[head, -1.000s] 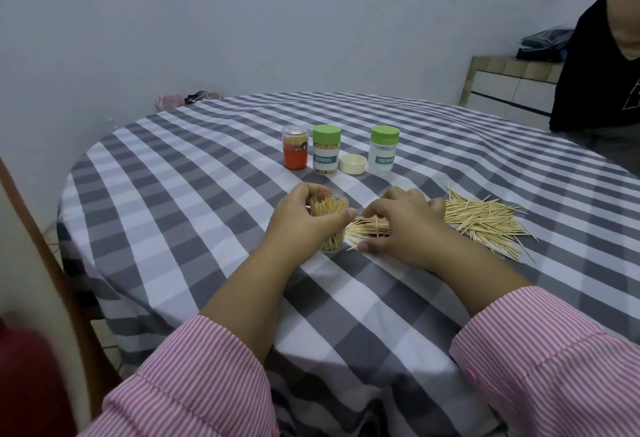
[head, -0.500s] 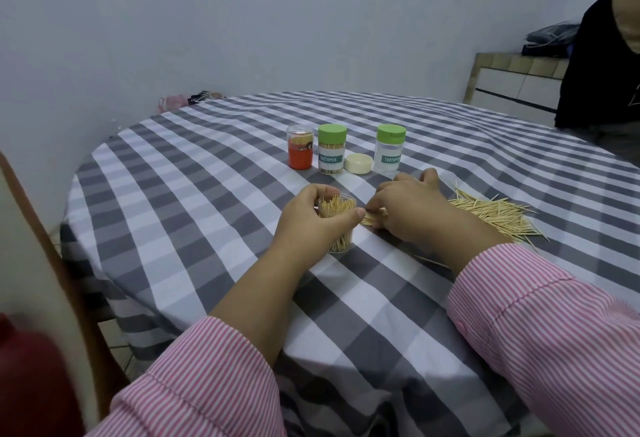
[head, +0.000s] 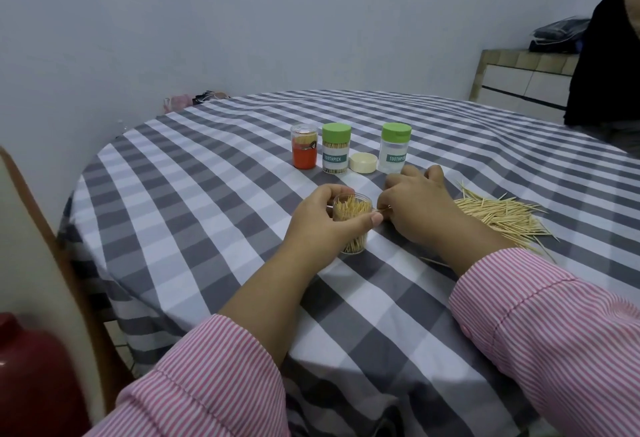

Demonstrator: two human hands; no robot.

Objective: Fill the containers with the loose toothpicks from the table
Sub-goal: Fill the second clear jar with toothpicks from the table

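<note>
My left hand (head: 323, 227) grips an open clear container (head: 351, 223) that stands on the checked tablecloth, partly filled with upright toothpicks. Just right of it, my right hand (head: 420, 204) pinches a small bunch of toothpicks (head: 382, 210) whose tips reach the container's rim. A pile of loose toothpicks (head: 502, 216) lies on the cloth to the right of my right hand, partly hidden by my wrist. Behind stand an orange-labelled clear container (head: 304, 151), a filled green-lidded toothpick container (head: 336, 149) and a seemingly empty green-lidded one (head: 394, 148).
A cream lid (head: 363, 162) lies between the two green-lidded containers. The round table (head: 194, 194) has a grey and white checked cloth. A person in black (head: 609, 65) stands at the far right. A chair back (head: 45, 263) and a red object (head: 31, 377) are at the left.
My right hand has left the pile and moved left with a pinch of toothpicks up to the container's rim. My left hand has kept hold of the container.
</note>
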